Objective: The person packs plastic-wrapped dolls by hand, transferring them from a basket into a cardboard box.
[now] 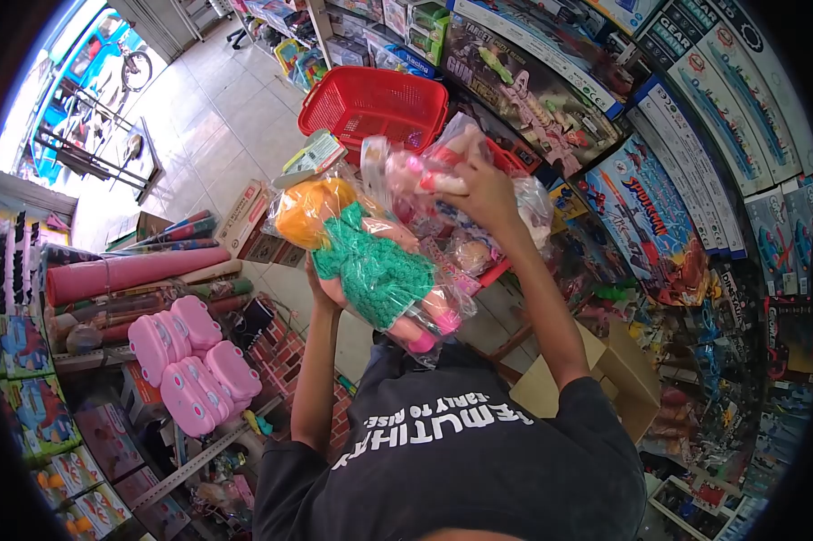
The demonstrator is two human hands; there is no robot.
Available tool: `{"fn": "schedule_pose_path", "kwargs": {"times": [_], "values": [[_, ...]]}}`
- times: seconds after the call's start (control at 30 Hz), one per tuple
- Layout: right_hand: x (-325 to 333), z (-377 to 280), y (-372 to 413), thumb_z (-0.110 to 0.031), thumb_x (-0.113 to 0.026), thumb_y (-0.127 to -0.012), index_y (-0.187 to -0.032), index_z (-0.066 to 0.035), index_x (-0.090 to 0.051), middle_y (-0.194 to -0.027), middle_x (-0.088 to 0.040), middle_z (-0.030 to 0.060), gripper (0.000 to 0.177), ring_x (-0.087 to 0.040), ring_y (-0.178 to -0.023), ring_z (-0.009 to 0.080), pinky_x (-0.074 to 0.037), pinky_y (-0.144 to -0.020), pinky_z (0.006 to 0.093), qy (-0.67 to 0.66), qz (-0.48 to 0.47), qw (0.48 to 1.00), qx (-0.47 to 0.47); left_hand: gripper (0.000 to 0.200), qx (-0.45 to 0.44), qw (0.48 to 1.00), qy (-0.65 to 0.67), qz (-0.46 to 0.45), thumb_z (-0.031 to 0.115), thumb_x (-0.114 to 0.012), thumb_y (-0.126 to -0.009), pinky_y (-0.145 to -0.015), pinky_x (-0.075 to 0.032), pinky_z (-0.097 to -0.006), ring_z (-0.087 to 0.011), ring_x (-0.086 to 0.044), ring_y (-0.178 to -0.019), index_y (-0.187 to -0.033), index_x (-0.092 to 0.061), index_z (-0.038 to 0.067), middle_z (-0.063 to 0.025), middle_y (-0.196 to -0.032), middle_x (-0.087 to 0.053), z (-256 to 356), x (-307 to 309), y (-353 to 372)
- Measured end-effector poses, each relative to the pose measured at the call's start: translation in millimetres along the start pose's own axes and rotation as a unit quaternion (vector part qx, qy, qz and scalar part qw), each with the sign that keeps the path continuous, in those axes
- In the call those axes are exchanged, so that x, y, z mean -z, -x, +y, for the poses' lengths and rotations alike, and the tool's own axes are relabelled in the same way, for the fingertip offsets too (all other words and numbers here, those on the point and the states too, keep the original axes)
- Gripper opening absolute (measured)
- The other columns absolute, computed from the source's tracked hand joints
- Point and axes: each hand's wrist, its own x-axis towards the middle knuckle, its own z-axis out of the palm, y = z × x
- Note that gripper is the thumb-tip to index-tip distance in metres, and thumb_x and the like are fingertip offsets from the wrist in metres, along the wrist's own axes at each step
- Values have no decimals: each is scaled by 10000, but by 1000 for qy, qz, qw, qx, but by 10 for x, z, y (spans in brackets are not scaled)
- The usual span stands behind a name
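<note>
My left hand [322, 287] supports a plastic-bagged doll [375, 261] from below, its fingers mostly hidden behind it. This doll has orange-yellow hair, a green knitted dress and pink shoes, and lies tilted across my front. A cardboard tag tops its bag. To the right, my right hand [486, 197] is closed on another bagged doll [465, 149] dressed in red and white, near its legs. Beneath that hand, more bagged dolls [474, 251] fill a red basket, largely covered by them.
An upright red plastic basket [370, 99] stands just beyond the dolls. Boxed toys [524, 90] line shelves on the right. Pink cases [195, 361] and rolled sheets [136, 275] are at left. A cardboard box [627, 379] sits by my right elbow.
</note>
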Motion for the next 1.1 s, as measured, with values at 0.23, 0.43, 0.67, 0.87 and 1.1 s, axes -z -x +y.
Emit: {"fn": "schedule_pose_path", "kwargs": {"times": [0.23,0.43,0.67,0.87,1.1], "values": [[523,-195,144,-319,-695,-733,-1076,4,-497,-1011,-503,141,511,-532,-939,276,-415,-802,337,-220,-15,975,28,697,30,999,-12,-40,565,-369,-866,-996,-367,-462,-288,-400,-1221,-1387,-233,122,-104,-1360,-362,-81,-29,-34],[354,-324,262,-363,-697,-725,-1002,6,-474,-1176,-453,171,513,-467,-1091,275,-374,-906,362,-318,-126,934,107,665,30,998,37,-31,527,-364,-881,-993,-371,-462,-292,-406,-1217,-1391,-215,126,-106,-1366,-354,-114,-163,-83],[193,-378,224,-313,-722,-715,-1064,-57,-464,-1435,-210,169,504,-208,-1336,292,-194,-1059,384,-381,-213,893,113,663,23,998,-50,-7,531,-339,-885,-991,-375,-439,-279,-435,-1193,-1368,-274,83,-119,-1325,-408,22,-457,19],[171,-665,246,-362,-750,-659,-1044,-88,-461,-1460,-123,235,554,-247,-1321,362,-290,-1000,397,-305,-215,918,137,616,24,999,34,-24,518,-368,-887,-959,-410,-424,-254,-489,-1126,-1328,-339,89,-102,-1258,-467,66,-401,-43],[267,-884,274,-384,-726,-679,-1026,-68,-459,-1451,-146,246,540,-240,-1328,352,-281,-1002,390,-331,-212,905,165,615,-16,994,103,-15,511,-323,-897,-944,-423,-405,-243,-520,-1084,-1309,-363,57,-103,-1212,-503,147,-476,192]]}}
